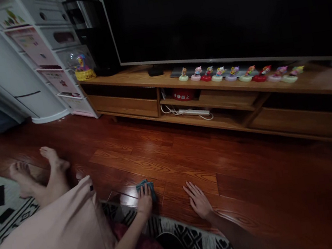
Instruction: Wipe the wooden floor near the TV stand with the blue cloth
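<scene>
A folded teal cloth [152, 191] lies on the reddish wooden floor [164, 154] by the edge of a patterned rug. My left hand [144, 200] presses down on it, fingers laid over the fabric, and part of the cloth is hidden beneath. To the right, my right hand [198, 200] rests palm down on the bare boards, fingers stretched out and holding nothing. A gap of floor separates the two hands.
A long wooden TV stand [128, 78] crosses ahead, bearing several small figurines [232, 73] below a large television [224, 11]. On its shelf sits a white power strip [193, 112]. At left are bare feet [54, 160], a pale pink cushion [52, 241] and a drawer tower [61, 69].
</scene>
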Motion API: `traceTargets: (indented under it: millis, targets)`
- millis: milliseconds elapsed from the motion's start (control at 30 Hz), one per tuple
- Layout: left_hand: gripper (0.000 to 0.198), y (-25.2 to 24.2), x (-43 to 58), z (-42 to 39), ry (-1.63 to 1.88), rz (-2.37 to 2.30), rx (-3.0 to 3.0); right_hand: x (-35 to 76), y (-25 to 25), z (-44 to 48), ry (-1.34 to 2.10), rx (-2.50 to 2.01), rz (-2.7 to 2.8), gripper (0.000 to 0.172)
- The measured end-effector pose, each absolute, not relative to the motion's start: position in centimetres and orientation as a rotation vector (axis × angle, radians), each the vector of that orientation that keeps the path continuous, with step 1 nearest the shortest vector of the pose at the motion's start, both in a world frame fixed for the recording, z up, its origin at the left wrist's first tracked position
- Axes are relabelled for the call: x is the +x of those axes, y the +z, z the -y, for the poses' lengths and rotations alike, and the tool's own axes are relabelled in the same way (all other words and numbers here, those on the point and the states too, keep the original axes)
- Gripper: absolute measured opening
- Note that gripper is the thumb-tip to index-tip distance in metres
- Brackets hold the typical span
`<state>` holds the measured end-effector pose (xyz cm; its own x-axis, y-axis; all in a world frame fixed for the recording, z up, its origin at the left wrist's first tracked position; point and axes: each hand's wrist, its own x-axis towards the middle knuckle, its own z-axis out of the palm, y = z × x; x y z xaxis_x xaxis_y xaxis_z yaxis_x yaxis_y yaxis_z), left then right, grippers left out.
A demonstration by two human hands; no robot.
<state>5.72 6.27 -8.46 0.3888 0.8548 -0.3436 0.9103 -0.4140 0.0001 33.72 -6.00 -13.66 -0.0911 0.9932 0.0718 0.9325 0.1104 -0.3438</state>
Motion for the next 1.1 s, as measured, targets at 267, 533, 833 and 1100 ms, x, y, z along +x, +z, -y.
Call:
traceTargets:
  millis: [267, 533, 833, 1100]
  targets:
    - [0.066, -10.4, 11.5, -1.9, -0.368, -1.160, 2.634, 33.8, -14.5, 5.9, 0.176, -1.902, 2.124, 0.072]
    - [0.065, -8.9, 5.9, -7.7, -0.419, -1.760, 2.507, 33.9, -15.0, 5.6, 0.185, -1.926, 2.116, 0.071]
    - [0.062, -11.3, 11.3, -1.7, -0.435, -1.013, 2.729, 33.8, -14.3, 5.6, 0.289, -1.960, 2.102, 0.076]
    - [0.070, -9.4, 9.7, -5.7, -0.387, -1.338, 2.630, 33.6, -13.8, 5.7, 0.298, -1.973, 2.097, 0.075]
